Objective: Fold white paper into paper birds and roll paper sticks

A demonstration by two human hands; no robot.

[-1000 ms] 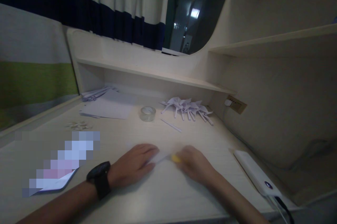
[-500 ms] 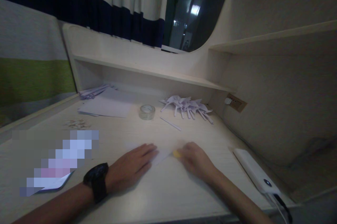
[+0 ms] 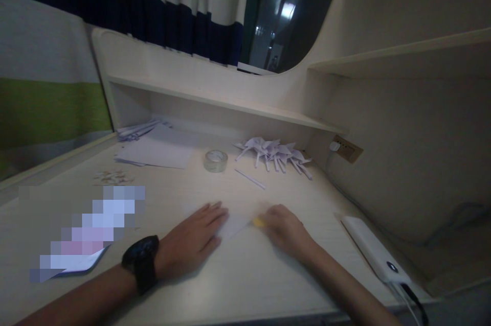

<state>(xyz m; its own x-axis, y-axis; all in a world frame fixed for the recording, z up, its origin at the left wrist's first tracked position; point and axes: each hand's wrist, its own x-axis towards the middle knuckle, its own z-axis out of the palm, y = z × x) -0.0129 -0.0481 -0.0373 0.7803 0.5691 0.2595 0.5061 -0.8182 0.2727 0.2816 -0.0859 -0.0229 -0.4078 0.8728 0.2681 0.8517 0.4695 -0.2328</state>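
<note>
My left hand (image 3: 192, 239), with a black watch on its wrist, lies flat with fingers spread on a small white paper (image 3: 235, 223) on the pale desk (image 3: 238, 285). My right hand (image 3: 286, 231) rests just right of the paper, fingers closed around a small yellow tool (image 3: 259, 222) whose tip touches the paper's edge. Most of the tool is hidden in the hand.
A roll of clear tape (image 3: 215, 160), a thin paper strip (image 3: 250, 179) and a heap of folded paper shapes (image 3: 276, 155) lie further back. Paper sheets (image 3: 153, 152) sit back left, small scraps (image 3: 113, 178) nearby. A white power bank (image 3: 378, 257) with cable lies right.
Both hands stay on the paper with only a slight shift; the view has tilted a little.
</note>
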